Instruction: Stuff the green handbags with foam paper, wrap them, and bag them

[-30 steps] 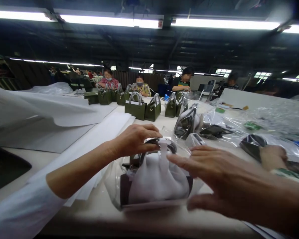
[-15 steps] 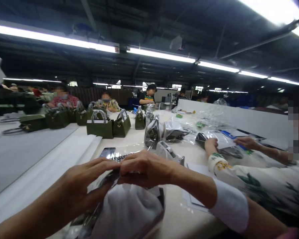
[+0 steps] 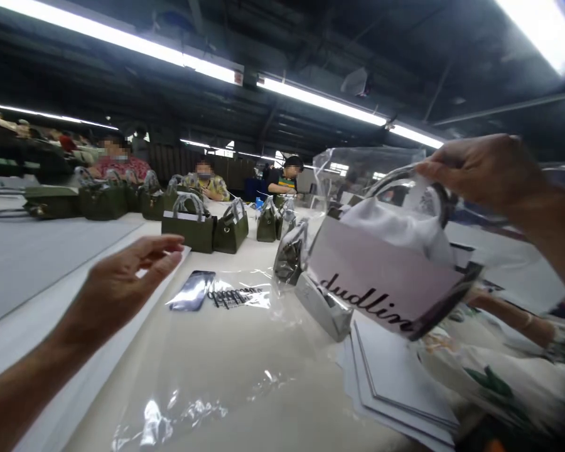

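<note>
Grips wrapped handbag (image 3: 381, 273) in right hand (image 3: 484, 172) toward worktop's (image 3: 254, 254) right edge; holds left hand (image 3: 115, 289) half-open over white paper (image 3: 32, 345) toward left edge.

right hand (image 3: 483, 168) holds wrapped handbag (image 3: 381, 270)

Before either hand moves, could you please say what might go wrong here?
The wrapped bag hangs tilted from the right hand alone, so it might swing or slip. If lowered, it might knock the white cards askew. The flat, clear plastic could crease if brushed.
</note>
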The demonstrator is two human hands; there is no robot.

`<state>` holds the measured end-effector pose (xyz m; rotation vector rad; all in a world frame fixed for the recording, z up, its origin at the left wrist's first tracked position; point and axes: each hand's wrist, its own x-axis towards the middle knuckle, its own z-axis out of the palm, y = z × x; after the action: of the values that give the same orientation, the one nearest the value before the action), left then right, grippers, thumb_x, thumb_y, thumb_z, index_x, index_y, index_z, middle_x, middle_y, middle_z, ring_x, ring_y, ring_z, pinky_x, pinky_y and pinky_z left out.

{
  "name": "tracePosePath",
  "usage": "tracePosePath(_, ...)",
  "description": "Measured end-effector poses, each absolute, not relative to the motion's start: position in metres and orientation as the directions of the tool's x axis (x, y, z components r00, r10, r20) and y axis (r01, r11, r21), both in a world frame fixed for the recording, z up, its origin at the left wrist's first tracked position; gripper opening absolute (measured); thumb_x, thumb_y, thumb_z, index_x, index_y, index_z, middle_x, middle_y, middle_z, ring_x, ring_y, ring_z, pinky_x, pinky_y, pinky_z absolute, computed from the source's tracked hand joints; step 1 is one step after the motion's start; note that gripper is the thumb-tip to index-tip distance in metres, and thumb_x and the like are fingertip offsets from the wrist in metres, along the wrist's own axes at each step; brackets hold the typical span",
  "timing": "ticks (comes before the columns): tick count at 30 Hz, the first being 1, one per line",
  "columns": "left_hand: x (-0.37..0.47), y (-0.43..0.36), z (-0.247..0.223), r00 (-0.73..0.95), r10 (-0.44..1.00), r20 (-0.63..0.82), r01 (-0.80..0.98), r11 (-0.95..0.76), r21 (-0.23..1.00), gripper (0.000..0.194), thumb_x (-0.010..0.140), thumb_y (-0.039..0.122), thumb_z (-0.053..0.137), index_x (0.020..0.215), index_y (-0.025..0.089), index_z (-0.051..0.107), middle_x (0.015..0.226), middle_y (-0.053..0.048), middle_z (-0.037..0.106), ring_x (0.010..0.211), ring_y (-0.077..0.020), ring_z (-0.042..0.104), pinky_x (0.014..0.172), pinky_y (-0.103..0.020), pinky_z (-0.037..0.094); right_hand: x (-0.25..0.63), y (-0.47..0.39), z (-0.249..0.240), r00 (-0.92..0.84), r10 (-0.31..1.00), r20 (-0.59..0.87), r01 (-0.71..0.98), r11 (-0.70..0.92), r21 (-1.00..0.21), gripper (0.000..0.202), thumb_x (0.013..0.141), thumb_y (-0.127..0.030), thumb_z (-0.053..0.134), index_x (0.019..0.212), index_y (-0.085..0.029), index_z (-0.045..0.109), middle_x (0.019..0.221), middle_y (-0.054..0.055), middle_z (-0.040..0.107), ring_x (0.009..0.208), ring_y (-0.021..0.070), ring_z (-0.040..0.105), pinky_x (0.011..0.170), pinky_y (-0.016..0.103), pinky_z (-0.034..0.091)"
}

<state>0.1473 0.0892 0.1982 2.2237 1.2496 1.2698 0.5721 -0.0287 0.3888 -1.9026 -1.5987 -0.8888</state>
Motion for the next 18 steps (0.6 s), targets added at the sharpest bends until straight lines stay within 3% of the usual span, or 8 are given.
tracePosePath(2, 0.153, 0.086, 0.168, 0.205, 0.861, 0.465, 0.554, -0.494, 0.670, 0.038, 0.080, 0.054, 0.049, 0.108, 0.028, 0.055, 0.098, 0.001, 0.063, 0.087, -0.0208, 0.060, 0.071, -0.028, 0.052, 0.592, -0.019, 0.395, 0.098, 0.664, 0.742, 0.954, -0.275, 0.120, 0.056, 0.074, -0.052, 0.045, 0.087, -0.001, 0.066, 0.055, 0.001, 0.055, 0.060, 0.0061, 0.043, 0.058, 0.040, 0.023)
tracePosePath(5, 0.148, 0.088, 0.135, 0.244, 0.896, 0.371, 0.529, -0.444, 0.724, 0.042, 0.078, 0.056, 0.049, 0.106, 0.025, 0.057, 0.093, -0.001, 0.064, 0.083, -0.0205, 0.061, 0.068, -0.027, 0.052, 0.628, 0.007, 0.380, 0.065, 0.731, 0.680, 0.955, -0.243, 0.170, 0.042, 0.074, -0.046, 0.053, 0.074, -0.006, 0.066, 0.052, 0.000, 0.053, 0.055, 0.0066, 0.042, 0.058, 0.037, 0.024)
tracePosePath(8, 0.143, 0.089, 0.110, 0.237, 0.924, 0.300, 0.479, -0.380, 0.791, 0.041, 0.077, 0.056, 0.050, 0.104, 0.025, 0.058, 0.096, -0.002, 0.064, 0.086, -0.0213, 0.061, 0.071, -0.029, 0.052, 0.663, 0.041, 0.336, 0.043, 0.747, 0.663, 0.984, -0.148, 0.103, 0.018, 0.073, -0.032, 0.061, 0.063, -0.017, 0.058, 0.053, -0.001, 0.050, 0.053, 0.0089, 0.042, 0.060, 0.032, 0.028)
tracePosePath(10, 0.146, 0.085, 0.093, 0.205, 0.943, 0.262, 0.436, -0.328, 0.838, 0.039, 0.078, 0.055, 0.049, 0.102, 0.025, 0.060, 0.099, -0.003, 0.064, 0.089, -0.0221, 0.061, 0.075, -0.032, 0.052, 0.677, 0.061, 0.294, 0.097, 0.742, 0.664, 0.990, -0.142, 0.015, 0.017, 0.075, -0.024, 0.058, 0.059, -0.021, 0.051, 0.056, 0.002, 0.051, 0.056, 0.0124, 0.044, 0.061, 0.032, 0.029)
tracePosePath(14, 0.165, 0.070, 0.054, 0.216, 0.950, 0.226, 0.383, -0.296, 0.875, 0.034, 0.079, 0.053, 0.047, 0.096, 0.027, 0.062, 0.092, -0.003, 0.065, 0.084, -0.0217, 0.061, 0.074, -0.031, 0.052, 0.684, 0.085, 0.226, 0.141, 0.763, 0.631, 0.987, -0.158, -0.029, 0.027, 0.077, -0.027, 0.051, 0.052, -0.024, 0.042, 0.054, 0.006, 0.052, 0.050, 0.0180, 0.046, 0.056, 0.033, 0.031)
tracePosePath(18, 0.189, 0.061, 0.007, 0.219, 0.928, 0.302, 0.347, -0.363, 0.865, 0.029, 0.081, 0.049, 0.045, 0.091, 0.027, 0.061, 0.078, -0.001, 0.063, 0.065, -0.0160, 0.059, 0.060, -0.023, 0.050, 0.672, 0.112, 0.229, 0.232, 0.731, 0.642, 0.957, -0.289, -0.016, 0.011, 0.072, -0.034, 0.050, 0.067, -0.024, 0.051, 0.069, 0.015, 0.060, 0.058, 0.0280, 0.054, 0.058, 0.040, 0.036)
